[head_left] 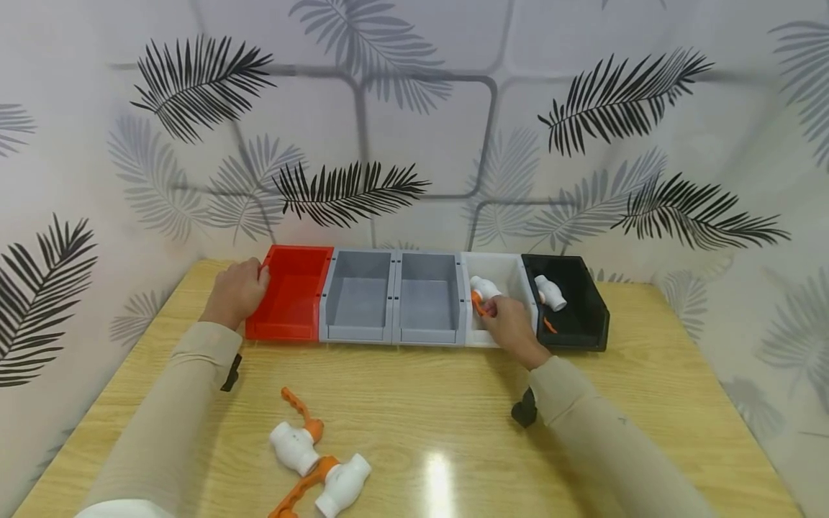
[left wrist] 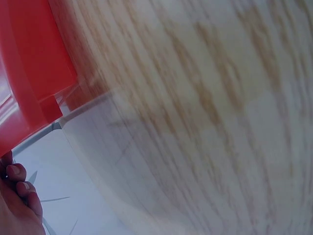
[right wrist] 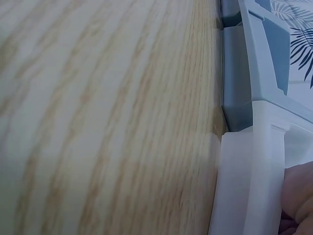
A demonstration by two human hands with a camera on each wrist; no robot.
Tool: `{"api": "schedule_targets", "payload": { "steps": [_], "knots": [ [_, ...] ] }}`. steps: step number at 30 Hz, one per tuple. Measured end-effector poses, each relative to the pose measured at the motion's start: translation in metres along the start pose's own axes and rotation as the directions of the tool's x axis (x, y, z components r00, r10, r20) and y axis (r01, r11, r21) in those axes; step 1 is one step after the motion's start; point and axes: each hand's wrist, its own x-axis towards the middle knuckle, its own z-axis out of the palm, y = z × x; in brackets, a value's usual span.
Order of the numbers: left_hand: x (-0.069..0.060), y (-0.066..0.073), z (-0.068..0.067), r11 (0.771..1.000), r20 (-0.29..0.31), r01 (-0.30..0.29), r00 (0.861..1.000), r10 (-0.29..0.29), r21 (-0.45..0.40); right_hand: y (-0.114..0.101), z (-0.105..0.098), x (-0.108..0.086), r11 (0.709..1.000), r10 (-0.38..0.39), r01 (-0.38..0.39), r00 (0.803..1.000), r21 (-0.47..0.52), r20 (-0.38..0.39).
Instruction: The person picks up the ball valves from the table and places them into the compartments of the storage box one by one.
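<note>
In the head view my left hand (head_left: 238,289) grips the left rim of the red bin (head_left: 294,291), its thumb at the edge. The left wrist view shows that hand's curled fingers (left wrist: 30,196) by a corner of the red bin (left wrist: 36,54). My right hand (head_left: 514,331) reaches into the white bin (head_left: 471,337) and pinches the orange handle (head_left: 478,303) of a white valve (head_left: 486,288). In the right wrist view the hand (right wrist: 298,198) is partly visible over the white bin (right wrist: 264,161), and its fingertips are hidden.
Two grey bins (head_left: 359,334) (head_left: 427,335) stand between the red and white ones. At the right end a black bin (head_left: 583,327) holds another white valve (head_left: 550,293). Two valves with orange handles (head_left: 294,447) (head_left: 343,485) lie on the wooden table (head_left: 401,403) at front left. A patterned wall rises behind.
</note>
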Motion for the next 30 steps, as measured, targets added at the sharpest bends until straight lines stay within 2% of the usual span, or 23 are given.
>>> {"api": "schedule_targets", "payload": {
  "steps": [9, 15, 23, 30],
  "knots": [
    [0.000, -0.001, -0.001, 1.000, 0.013, 0.007, 1.000, -0.008, 0.004, -0.004, -0.001, 0.005, 0.996, 0.077, -0.073, 0.994, -0.054, 0.075],
    [-0.001, 0.000, -0.002, 1.000, 0.013, 0.005, 1.000, -0.005, -0.004, -0.006, -0.002, 0.008, 0.986, 0.150, -0.138, 0.978, -0.091, 0.143],
    [-0.002, 0.003, -0.003, 1.000, 0.019, 0.014, 1.000, -0.014, -0.001, -0.007, -0.003, 0.010, 0.975, 0.222, -0.211, 0.954, -0.073, 0.203],
    [-0.003, 0.003, -0.003, 1.000, 0.012, 0.013, 1.000, -0.013, 0.000, -0.007, -0.002, 0.011, 0.975, 0.220, -0.209, 0.951, -0.071, 0.219]
  ]
}}
